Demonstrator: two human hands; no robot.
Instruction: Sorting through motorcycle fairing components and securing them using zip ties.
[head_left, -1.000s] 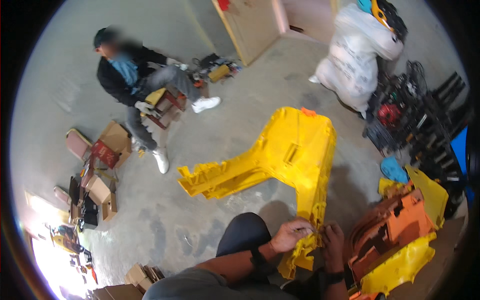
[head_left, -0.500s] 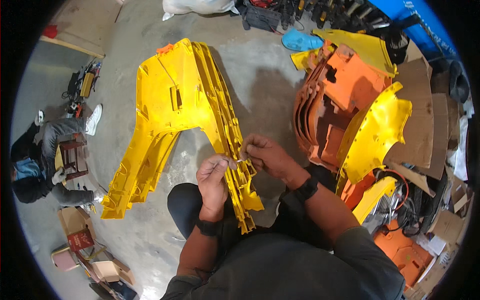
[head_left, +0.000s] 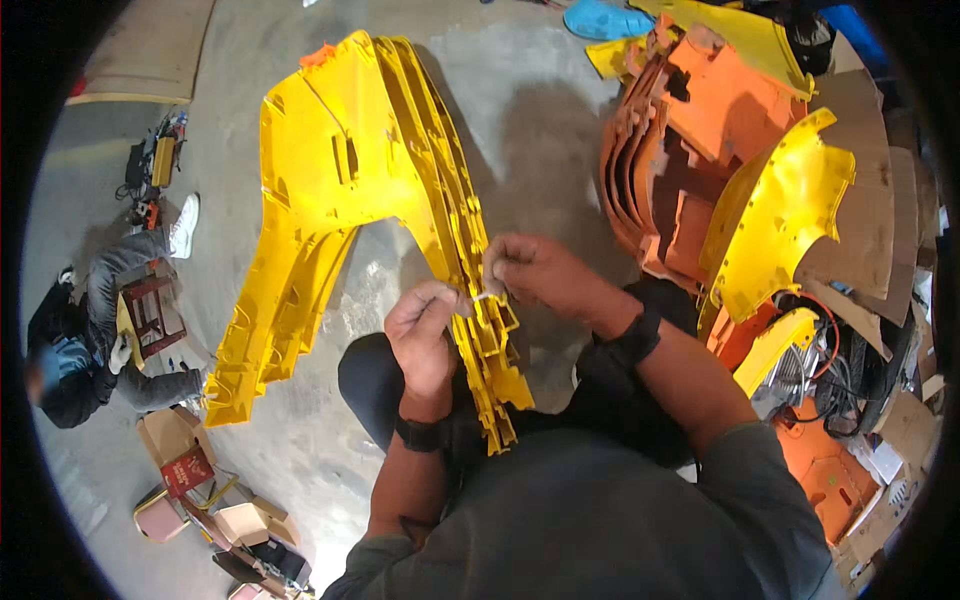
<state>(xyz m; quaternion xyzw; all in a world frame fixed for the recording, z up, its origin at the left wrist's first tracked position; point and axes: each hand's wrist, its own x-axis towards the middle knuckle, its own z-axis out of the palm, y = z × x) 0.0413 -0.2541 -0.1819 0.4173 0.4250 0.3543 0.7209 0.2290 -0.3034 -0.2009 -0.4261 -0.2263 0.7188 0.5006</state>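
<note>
Just above the nested yellow plastic panels (head_left: 345,185), my two hands are brought close together. Thumb and finger of my left hand (head_left: 422,338) are pinched at one end of a thin whitish piece (head_left: 484,297). My right hand (head_left: 540,272), fingers curled, pinches its other end. The piece is too small for its kind to be told. Beneath my fingers run the narrow stacked edges of the panels, which stand on the floor and reach between my knees. My fingertips partly cover these edges.
To the right lie stacked orange plastic panels (head_left: 725,105), a curved yellow panel (head_left: 780,215) and cardboard sheets (head_left: 860,190). A blue item (head_left: 605,18) lies at the far side. On the left a person (head_left: 100,300) sits by a dark red stool (head_left: 155,312); open cardboard boxes (head_left: 170,435) are nearer.
The view has tilted, so the panels and far floor appear higher. My hands stay together over the panel edges, still pinching the whitish piece, with the right hand's fingers slightly shifted.
</note>
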